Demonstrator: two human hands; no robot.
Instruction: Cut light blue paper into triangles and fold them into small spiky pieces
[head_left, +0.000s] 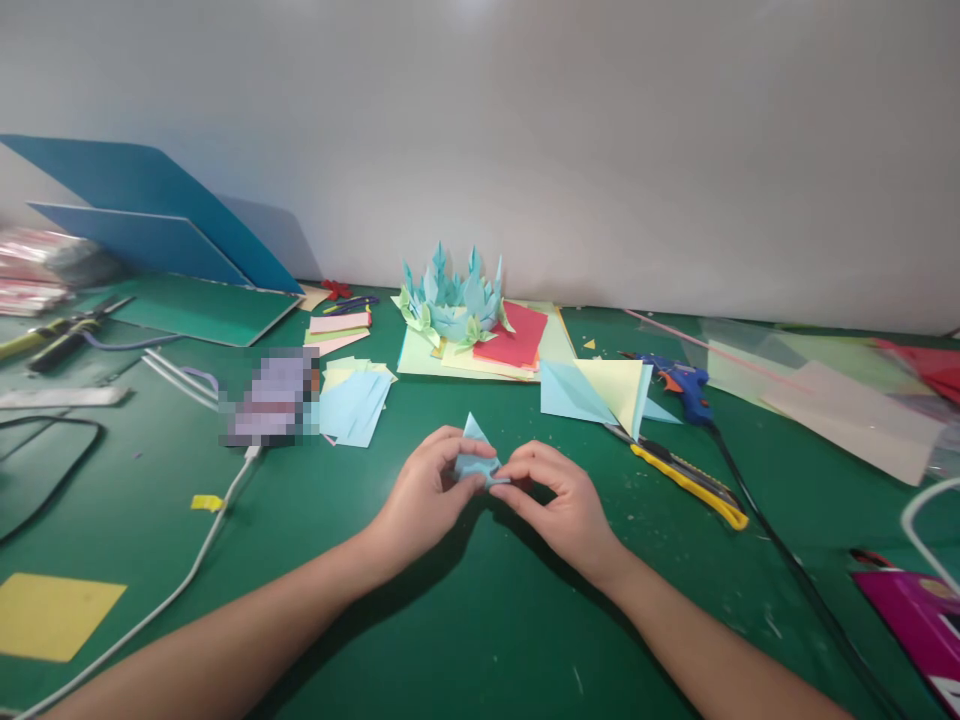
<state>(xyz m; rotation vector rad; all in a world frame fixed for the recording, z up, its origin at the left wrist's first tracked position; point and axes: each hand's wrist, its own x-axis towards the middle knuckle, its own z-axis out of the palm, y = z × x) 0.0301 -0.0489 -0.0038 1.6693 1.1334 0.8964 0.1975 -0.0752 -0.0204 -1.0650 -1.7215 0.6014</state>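
Between my hands is a small piece of folded light blue paper, its pointed tip standing up. My left hand pinches it between thumb and fingers from the left. From the right, my right hand closes thumb and fingertips on its lower edge. Straight beyond stands a paper crown of light blue points with pale green leaf-like pieces round its foot. A stack of light blue paper slips lies to the left of my hands. Larger folded blue and yellow sheets lie to the right.
A yellow utility knife and a blue glue gun with a black cord lie right. At left are a blurred-out phone on a white cable, pliers and a yellow paper. Red paper lies beside the crown.
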